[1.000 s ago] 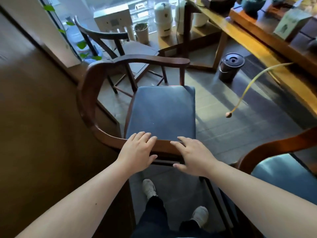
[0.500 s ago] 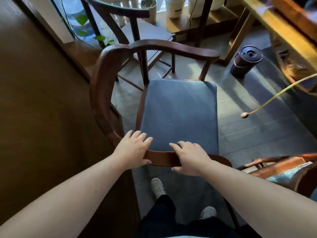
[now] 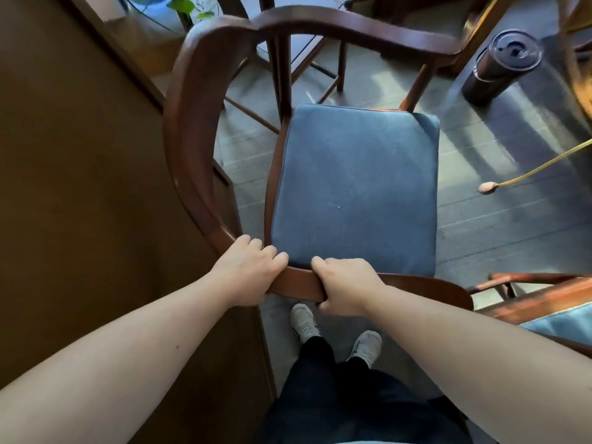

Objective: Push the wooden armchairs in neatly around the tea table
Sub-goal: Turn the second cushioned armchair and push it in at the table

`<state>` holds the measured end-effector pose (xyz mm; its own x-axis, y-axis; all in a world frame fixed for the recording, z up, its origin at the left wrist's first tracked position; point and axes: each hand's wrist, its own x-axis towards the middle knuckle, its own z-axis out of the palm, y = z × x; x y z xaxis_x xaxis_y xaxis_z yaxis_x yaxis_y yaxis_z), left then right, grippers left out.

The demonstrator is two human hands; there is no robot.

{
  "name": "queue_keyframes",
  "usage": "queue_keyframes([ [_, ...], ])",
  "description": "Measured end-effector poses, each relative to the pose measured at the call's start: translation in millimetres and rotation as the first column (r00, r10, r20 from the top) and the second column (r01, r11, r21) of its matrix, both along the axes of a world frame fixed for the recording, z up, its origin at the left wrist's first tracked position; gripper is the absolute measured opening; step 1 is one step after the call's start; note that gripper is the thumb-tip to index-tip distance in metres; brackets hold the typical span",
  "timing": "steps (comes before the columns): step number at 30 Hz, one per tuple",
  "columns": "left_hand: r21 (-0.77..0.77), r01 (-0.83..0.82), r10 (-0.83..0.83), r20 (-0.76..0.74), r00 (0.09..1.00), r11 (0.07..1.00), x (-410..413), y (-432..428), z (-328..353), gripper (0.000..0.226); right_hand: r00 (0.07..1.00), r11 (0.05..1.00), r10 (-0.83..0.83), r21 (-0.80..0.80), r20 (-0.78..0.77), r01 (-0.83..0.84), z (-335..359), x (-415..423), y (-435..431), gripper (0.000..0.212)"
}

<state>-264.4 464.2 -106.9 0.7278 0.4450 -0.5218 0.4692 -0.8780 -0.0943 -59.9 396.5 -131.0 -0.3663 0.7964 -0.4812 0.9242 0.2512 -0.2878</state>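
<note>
A wooden armchair (image 3: 192, 129) with a curved dark-red rail and a blue seat cushion (image 3: 355, 190) stands right in front of me. Both hands grip the near part of its rail. My left hand (image 3: 248, 272) wraps it at the left, my right hand (image 3: 344, 285) beside it at the right, fingers curled over the wood. A second armchair (image 3: 544, 299) with a blue cushion shows at the right edge. The tea table's edge (image 3: 581, 94) is just visible at the far right.
A brown wall panel (image 3: 80, 187) runs close along the chair's left side. Another dark chair (image 3: 304, 56) stands beyond it. A dark cylindrical bin (image 3: 499, 68) sits on the floor at the upper right. A thin yellow stem with a bud (image 3: 488, 187) hangs over the floor.
My fingers have curled from lying flat on the rail into a firm grip. The chair now sits closer and larger in view, and my view has tilted further down.
</note>
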Motion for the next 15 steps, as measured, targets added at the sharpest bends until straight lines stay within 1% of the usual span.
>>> queue_keyframes([
  [2, -0.005, 0.009, -0.009, 0.009, 1.000, 1.000, 0.5, 0.7, -0.8, 0.040, 1.000, 1.000, 0.019, 0.011, -0.024, -0.019, 0.2, 2.5, 1.8, 0.046],
  [5, -0.008, 0.024, -0.024, 0.023, 0.999, 1.000, 2.4, 3.2, 2.4, 0.039, 0.997, 0.997, 0.079, -0.023, -0.022, -0.080, 6.7, 4.6, 8.4, 0.044],
  [8, -0.020, -0.011, 0.011, 0.028, 1.000, 1.000, 12.3, -5.4, 7.4, 0.039, 0.995, 0.993, 0.096, -0.061, -0.017, -0.097, 12.4, 14.5, 6.4, 0.044],
  [15, -0.073, -0.065, 0.073, 0.103, 0.992, 0.995, 84.7, -45.8, 7.1, 0.036, 0.984, 0.984, 0.170, -0.071, 0.059, -0.166, 10.9, 89.4, -16.1, 0.043],
])
